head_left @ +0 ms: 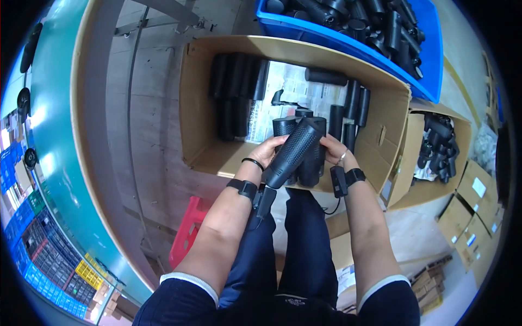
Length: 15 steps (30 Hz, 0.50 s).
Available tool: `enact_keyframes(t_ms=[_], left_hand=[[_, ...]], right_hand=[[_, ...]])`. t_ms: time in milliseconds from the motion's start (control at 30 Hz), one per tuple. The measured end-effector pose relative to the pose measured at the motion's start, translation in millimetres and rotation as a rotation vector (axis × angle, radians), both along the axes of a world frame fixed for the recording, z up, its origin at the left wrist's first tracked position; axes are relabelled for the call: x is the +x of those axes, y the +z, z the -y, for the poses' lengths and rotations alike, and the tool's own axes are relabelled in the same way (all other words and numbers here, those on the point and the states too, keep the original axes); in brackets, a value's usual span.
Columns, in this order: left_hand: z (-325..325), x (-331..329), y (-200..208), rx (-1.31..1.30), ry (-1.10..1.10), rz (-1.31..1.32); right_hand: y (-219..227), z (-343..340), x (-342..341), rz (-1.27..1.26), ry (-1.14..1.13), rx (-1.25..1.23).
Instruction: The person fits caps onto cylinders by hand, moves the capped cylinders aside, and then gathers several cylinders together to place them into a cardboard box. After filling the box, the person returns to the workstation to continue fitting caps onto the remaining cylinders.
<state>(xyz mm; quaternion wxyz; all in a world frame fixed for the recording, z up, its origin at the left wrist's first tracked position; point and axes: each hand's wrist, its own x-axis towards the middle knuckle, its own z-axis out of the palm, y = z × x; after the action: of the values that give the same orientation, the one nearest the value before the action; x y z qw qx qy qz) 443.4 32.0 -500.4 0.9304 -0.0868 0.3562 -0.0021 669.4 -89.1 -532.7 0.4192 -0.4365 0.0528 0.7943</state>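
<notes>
Bright glare spots the green tabletop (pixel 58 130); edges curve into black.

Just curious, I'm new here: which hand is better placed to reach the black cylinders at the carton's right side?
Probably the right hand, nearer those black cylinders; the left hand is across the held cylinders. Both hands are occupied, though.

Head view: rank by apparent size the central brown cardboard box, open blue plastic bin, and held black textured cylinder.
1. Central brown cardboard box
2. Blue plastic bin, partly cropped
3. Black textured cylinder
</notes>
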Motion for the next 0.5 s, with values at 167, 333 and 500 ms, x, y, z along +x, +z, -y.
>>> enact_keyframes(t_ms=[167, 333, 500], left_hand=[[14.3, -0.5, 67.3, 0.033, -0.009, 0.022], [31.7, -20.8, 200.0, 0.062, 0.040, 0.033], [57.2, -64.6, 341.3, 0.129, 0.203, 0.044]], right_hand=[[67.1, 21.4, -0.8, 0.040, -0.021, 0.003], [197.6, 17.6, -11.8, 0.035, 0.066, 0.067], [340.3, 12.4, -41.0, -0.008, 0.188, 0.119]])
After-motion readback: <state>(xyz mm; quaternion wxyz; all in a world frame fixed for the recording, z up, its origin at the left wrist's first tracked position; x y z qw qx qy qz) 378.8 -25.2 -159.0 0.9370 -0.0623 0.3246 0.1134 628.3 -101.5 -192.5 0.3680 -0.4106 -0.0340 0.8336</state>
